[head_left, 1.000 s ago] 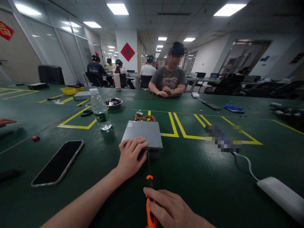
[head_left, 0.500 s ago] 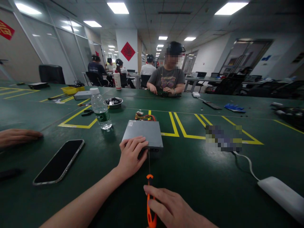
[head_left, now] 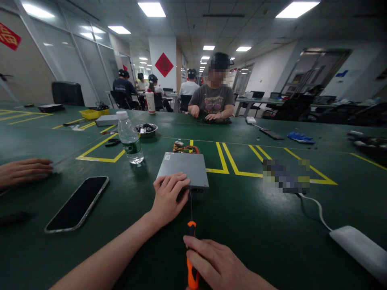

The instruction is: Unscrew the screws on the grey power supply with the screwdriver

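A grey metal box (head_left: 184, 166), with a bundle of coloured wires (head_left: 189, 149) behind it, lies on the green table (head_left: 145, 257). My left hand (head_left: 169, 197) rests on the box's near left corner, fingers over its top and wrapped at the near edge. In my right hand (head_left: 211, 257) is an orange and black screwdriver (head_left: 192, 272), held by its handle. Its thin shaft points away from me, and the tip meets the near face of the box beside my left fingers; the exact contact point is too small to tell.
Left of the box are a water bottle (head_left: 130, 141), a phone (head_left: 79, 203) and another person's hand (head_left: 27, 172). A metal bowl (head_left: 146, 130) stands behind. To the right lies a white adapter (head_left: 358, 247) with its cable. Across the table sits a person (head_left: 213, 98).
The screwdriver's handle has turned about its shaft. The other person's hand at the left has shifted slightly. My left hand still rests on the box.
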`<state>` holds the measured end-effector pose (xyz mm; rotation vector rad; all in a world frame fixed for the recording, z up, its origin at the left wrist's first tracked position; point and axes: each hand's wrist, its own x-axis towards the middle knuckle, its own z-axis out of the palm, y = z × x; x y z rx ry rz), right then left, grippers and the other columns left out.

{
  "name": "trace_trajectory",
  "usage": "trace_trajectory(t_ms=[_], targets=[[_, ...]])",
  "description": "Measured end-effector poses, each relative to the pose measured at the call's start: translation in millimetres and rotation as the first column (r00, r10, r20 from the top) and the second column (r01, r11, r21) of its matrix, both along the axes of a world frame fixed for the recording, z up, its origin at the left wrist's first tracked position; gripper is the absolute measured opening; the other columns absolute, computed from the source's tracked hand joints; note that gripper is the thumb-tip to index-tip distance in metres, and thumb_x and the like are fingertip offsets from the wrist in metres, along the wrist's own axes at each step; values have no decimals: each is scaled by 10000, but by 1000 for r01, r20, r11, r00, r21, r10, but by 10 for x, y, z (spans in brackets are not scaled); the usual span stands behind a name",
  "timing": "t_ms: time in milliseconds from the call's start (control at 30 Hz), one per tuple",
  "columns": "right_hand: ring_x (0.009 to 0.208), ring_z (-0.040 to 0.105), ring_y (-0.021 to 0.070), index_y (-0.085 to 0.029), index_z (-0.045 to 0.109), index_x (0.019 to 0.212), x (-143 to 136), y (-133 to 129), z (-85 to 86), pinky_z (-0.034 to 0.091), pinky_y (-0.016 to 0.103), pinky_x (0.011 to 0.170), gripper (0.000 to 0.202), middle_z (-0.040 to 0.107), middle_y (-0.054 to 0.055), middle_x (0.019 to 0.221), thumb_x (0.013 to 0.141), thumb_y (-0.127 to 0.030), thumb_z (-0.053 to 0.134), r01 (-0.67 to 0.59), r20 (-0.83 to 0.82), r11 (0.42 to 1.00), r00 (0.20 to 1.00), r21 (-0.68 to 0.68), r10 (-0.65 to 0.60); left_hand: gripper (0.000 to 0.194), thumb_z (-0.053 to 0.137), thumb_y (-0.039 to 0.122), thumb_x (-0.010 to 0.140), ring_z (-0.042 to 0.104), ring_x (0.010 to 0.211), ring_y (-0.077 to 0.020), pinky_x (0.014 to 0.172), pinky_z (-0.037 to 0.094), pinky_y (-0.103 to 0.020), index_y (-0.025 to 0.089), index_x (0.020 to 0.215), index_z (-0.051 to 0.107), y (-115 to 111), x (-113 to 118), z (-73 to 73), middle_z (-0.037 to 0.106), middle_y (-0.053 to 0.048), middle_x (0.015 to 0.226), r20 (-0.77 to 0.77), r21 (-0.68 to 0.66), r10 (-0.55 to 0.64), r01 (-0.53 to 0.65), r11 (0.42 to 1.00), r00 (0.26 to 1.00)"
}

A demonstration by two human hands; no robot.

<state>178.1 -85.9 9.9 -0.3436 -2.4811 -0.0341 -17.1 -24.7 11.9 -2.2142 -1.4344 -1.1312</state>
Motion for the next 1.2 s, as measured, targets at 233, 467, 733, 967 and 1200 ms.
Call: trace_trajectory(t_ms=[233, 467, 733, 967, 1200], targets=[[796, 666, 166, -82, 500, 1036, 8, 10, -21, 539, 246, 703, 288, 641, 190, 1003, 958, -338, 395, -44, -106, 999, 993, 31, 48, 202, 530, 224, 831, 549, 1075, -205, 880, 264, -399, 258, 1027, 563, -1, -1, 4, 637, -25, 1105, -2, -11, -5, 5, 1000, 1000], [859, 663, 172, -107, 493, 1053, -17, -6, 93, 550, 236, 678, 394, 649, 158, 1001, 991, -383, 219, -5, -34, 1000, 999, -19, 4, 207, 537, 220, 823, 555, 1067, -208, 874, 267, -399, 258, 1025, 566, 5, 1, -2, 641, -22, 1103, -1, 0, -3, 3, 1000, 1000], [766, 674, 148, -105, 495, 973, -9, 7, 80, 541, 228, 708, 300, 666, 159, 951, 980, -349, 321, 4, -130, 998, 991, 56, 3, 199, 536, 225, 825, 561, 1059, -209, 868, 275, -400, 256, 1019, 566, 10, -8, -4, 643, -20, 1095, -6, 13, -3, 3, 1000, 1000], [900, 645, 167, -116, 471, 1129, 7, -28, 53, 530, 239, 751, 354, 625, 155, 1060, 931, -408, 438, 10, 26, 1000, 1000, -22, -9, 202, 533, 226, 823, 559, 1057, -216, 865, 276, -404, 260, 1018, 572, 13, -4, -12, 641, -31, 1101, -8, 6, 4, -4, 1000, 1000], [853, 656, 156, -87, 529, 967, 5, -4, 36, 520, 228, 770, 328, 642, 165, 996, 959, -377, 376, -5, -96, 1000, 995, 7, 5, 195, 530, 226, 829, 555, 1064, -210, 866, 272, -401, 258, 1017, 565, 4, -5, -2, 640, -24, 1101, -10, 6, 2, -2, 1000, 1000]])
